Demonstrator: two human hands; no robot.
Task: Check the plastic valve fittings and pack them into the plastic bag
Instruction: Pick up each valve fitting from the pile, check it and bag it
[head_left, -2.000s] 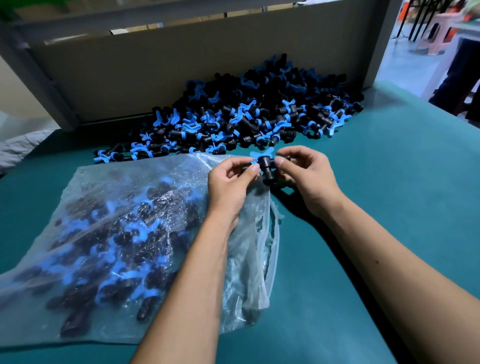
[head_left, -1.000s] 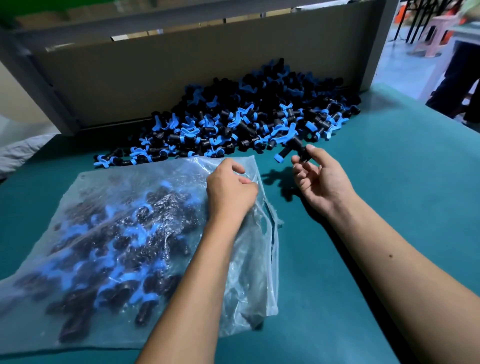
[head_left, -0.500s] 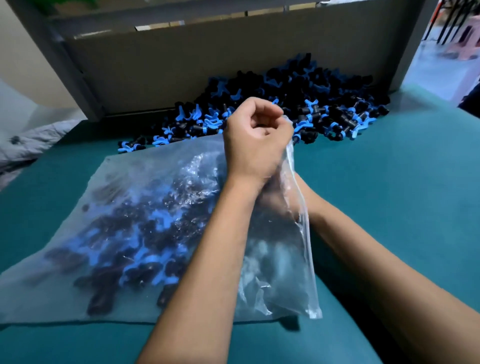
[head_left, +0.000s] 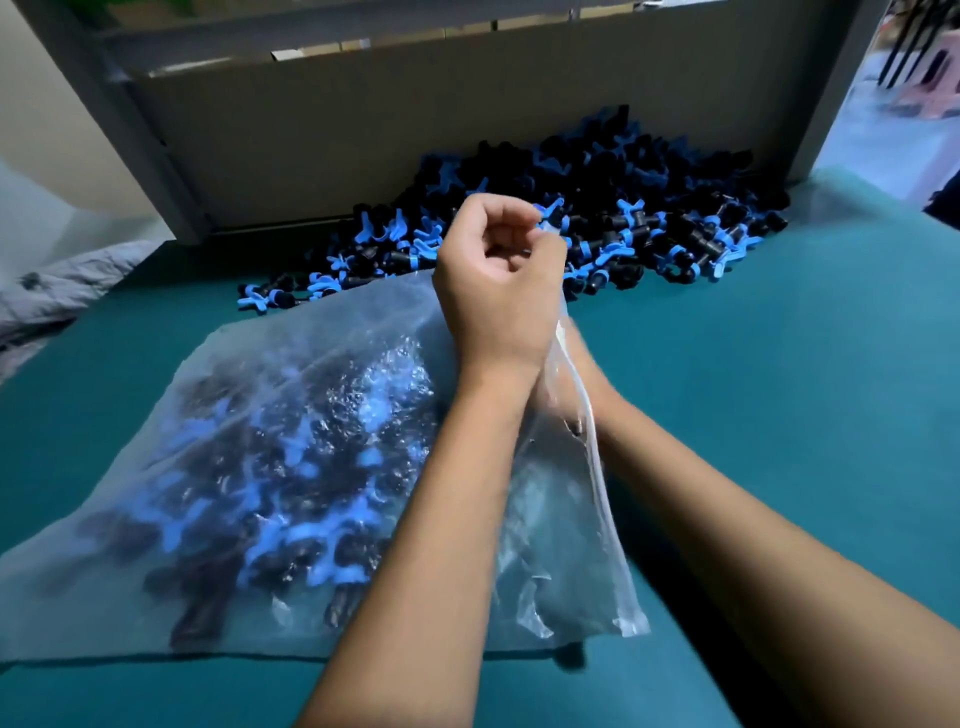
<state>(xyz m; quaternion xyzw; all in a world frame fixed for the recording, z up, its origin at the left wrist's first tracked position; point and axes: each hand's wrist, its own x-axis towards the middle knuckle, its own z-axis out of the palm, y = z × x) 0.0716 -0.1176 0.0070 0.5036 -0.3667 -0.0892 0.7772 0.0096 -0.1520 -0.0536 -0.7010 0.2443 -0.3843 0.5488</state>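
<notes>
A clear plastic bag (head_left: 249, 467) lies on the teal table, holding several black valve fittings with blue handles. My left hand (head_left: 498, 280) pinches the bag's upper edge and lifts it, keeping the mouth raised. My right hand (head_left: 566, 384) is pushed into the bag's mouth behind my left wrist; only its wrist and a blurred part show through the plastic, and its fingers are hidden. A big pile of loose valve fittings (head_left: 623, 208) lies behind, against the board.
A grey board (head_left: 415, 114) stands upright at the table's far edge behind the pile. Teal table surface (head_left: 779, 389) stretches to the right. Crumpled grey material (head_left: 57, 291) lies off the table's left edge.
My right hand carried a fitting from the pile into the bag's mouth. My left hand took the bag's edge and lifted it. The camera view shifted left.
</notes>
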